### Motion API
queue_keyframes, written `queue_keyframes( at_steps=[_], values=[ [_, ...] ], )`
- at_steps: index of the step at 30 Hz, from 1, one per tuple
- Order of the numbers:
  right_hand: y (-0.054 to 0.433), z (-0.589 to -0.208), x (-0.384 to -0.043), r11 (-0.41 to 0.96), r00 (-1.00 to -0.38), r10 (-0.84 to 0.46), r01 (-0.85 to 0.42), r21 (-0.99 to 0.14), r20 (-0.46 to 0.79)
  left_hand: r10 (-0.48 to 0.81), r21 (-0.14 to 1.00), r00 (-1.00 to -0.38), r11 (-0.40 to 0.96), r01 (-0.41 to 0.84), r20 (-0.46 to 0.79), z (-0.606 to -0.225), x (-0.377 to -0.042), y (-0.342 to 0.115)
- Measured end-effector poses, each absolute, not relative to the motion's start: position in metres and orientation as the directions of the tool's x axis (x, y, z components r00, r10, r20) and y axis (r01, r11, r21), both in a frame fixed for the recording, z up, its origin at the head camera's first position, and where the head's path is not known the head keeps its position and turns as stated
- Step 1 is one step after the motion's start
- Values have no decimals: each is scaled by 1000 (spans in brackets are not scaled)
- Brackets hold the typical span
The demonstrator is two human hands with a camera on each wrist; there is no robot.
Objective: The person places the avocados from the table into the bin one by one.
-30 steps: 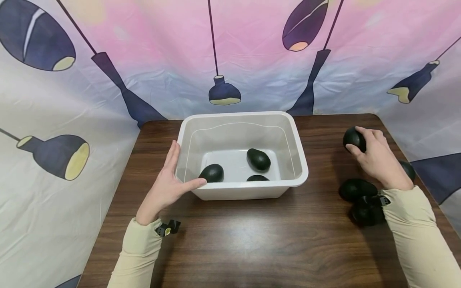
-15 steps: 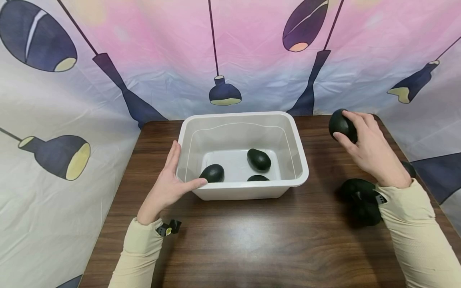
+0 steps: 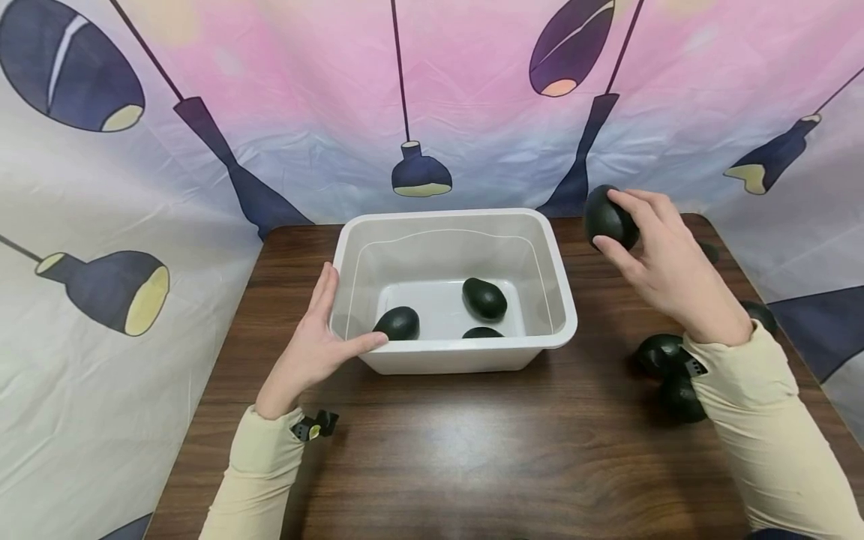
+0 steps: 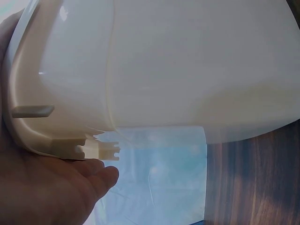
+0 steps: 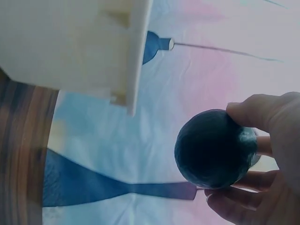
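My right hand (image 3: 675, 262) pinches a dark green avocado (image 3: 607, 217) between thumb and fingertips, raised beyond the right side of a white plastic bin (image 3: 455, 357). The right wrist view shows this avocado (image 5: 213, 150) close up, with the bin's rim (image 5: 139, 56) to its left. My left hand (image 3: 310, 345) rests against the bin's front left corner, its fingers straight along the left side and its thumb on the front rim. In the left wrist view the fingers (image 4: 96, 176) lie beside the rim. Inside the bin are three avocados (image 3: 484, 298), one mostly hidden by the front wall.
Several more avocados (image 3: 683, 399) lie on the right of the brown wooden table (image 3: 459, 457), some partly hidden by my right arm. A printed cloth (image 3: 324, 112) hangs close behind the table and along its sides.
My right hand has lifted the avocado and carried it left, toward the bin. The left hand, the bin and the avocados inside have stayed in place.
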State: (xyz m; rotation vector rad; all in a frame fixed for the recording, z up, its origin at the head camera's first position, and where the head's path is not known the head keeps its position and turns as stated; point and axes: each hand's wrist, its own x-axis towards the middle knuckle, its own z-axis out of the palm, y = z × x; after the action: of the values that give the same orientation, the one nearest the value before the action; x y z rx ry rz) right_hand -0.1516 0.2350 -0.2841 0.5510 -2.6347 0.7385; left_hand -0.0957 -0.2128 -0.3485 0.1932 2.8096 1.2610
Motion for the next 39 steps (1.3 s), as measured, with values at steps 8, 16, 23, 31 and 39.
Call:
queue_keyframes(
  at_steps=[8,16,23,31,39],
  values=[
    [210,-274,-148,760,-830,-360,-526,-382,426,136,742,-991,666,80,-15,-347,-95,-212],
    [186,-275,-150,694,-765,-460,-626,-355,450,135,746,-991,661,80,-14,-345,-95,-212],
    [176,-288,-155,655,-731,-527,-674,-341,433,133,742,-991,666,74,-20,-346,-95,-213],
    [169,-299,-160,670,-744,-541,-663,-334,391,135,740,-991,668,78,-17,-347,-96,-212],
    [172,-298,-161,677,-717,-524,-678,-286,460,139,745,-990,663,79,-18,-347,-95,-211]
  ],
)
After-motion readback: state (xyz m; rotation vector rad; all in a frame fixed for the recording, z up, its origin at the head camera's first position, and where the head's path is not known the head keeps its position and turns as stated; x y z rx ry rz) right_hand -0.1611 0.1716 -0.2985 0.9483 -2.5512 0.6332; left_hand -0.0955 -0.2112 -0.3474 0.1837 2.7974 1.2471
